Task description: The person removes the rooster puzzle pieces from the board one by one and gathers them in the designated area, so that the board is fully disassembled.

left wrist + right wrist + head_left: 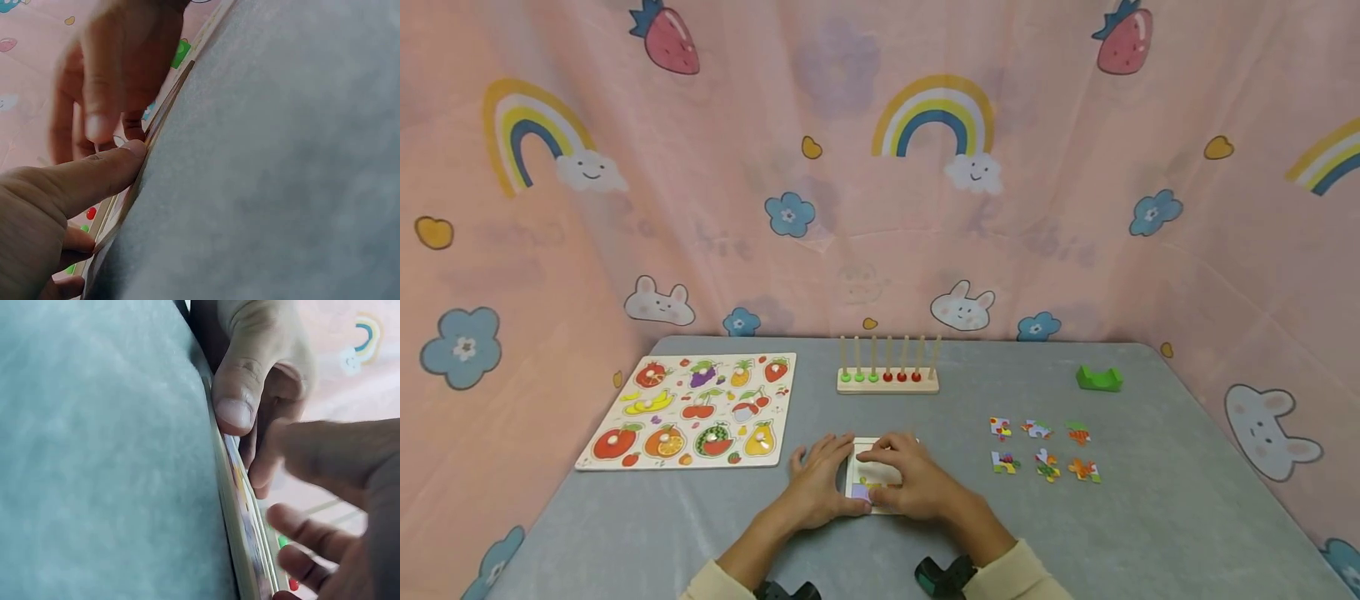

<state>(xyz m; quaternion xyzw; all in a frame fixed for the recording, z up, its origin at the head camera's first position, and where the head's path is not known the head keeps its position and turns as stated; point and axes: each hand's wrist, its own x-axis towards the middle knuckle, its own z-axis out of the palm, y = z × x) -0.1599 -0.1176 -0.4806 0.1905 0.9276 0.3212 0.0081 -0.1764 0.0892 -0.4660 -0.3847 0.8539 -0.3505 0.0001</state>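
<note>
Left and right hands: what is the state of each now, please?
Left hand: holding the puzzle board.
Right hand: open, over the board.

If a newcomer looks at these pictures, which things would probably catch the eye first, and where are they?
Probably first comes the pink curtain behind the table, printed with rainbows and rabbits. Next, at the near middle, the left hand holds a small wooden puzzle tray and the right hand is over it. The colourful fruit board on the table's left may also stand out.
</note>
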